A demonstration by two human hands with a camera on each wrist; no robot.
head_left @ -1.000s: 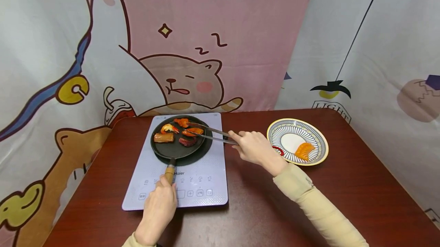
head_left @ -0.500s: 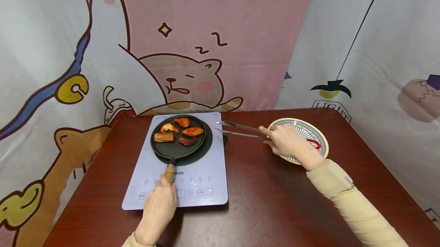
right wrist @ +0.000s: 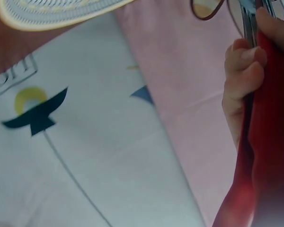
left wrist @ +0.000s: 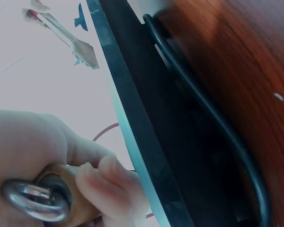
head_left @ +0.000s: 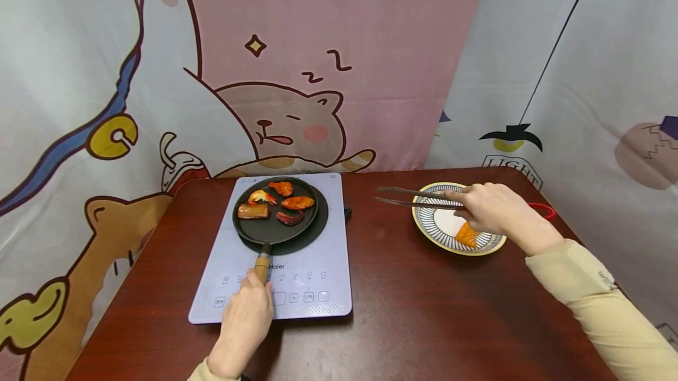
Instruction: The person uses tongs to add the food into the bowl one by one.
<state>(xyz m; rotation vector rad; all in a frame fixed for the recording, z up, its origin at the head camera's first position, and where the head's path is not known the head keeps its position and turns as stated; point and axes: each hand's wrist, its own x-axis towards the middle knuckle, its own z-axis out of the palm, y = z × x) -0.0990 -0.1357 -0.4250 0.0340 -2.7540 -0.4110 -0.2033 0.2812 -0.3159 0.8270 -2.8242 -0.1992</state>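
In the head view my left hand (head_left: 247,312) grips the wooden handle (head_left: 262,264) of a small black frying pan (head_left: 259,232). Several food pieces lie in the pan, among them a shrimp (head_left: 262,196), a purplish-red tentacle (head_left: 290,218), a brown block (head_left: 253,211) and a glazed reddish-orange oval piece (head_left: 298,203). My right hand (head_left: 489,209) holds metal tongs (head_left: 415,204) over the patterned plate (head_left: 425,232); their tips point left, apart, with nothing between them. An orange salmon-like slice (head_left: 467,236) lies on the plate, partly behind the hand. The right wrist view shows the tongs' red handle (right wrist: 272,118).
The pan sits on a white induction cooker (head_left: 323,263) on the left of the dark red table (head_left: 402,310). A black cable (left wrist: 203,94) runs beside the cooker in the left wrist view. A cartoon-printed cloth (head_left: 392,45) hangs behind the table.
My right hand has carried the tongs from the pan rightward to above the plate, leaving the oval piece in the pan. My left hand has stayed on the pan handle.
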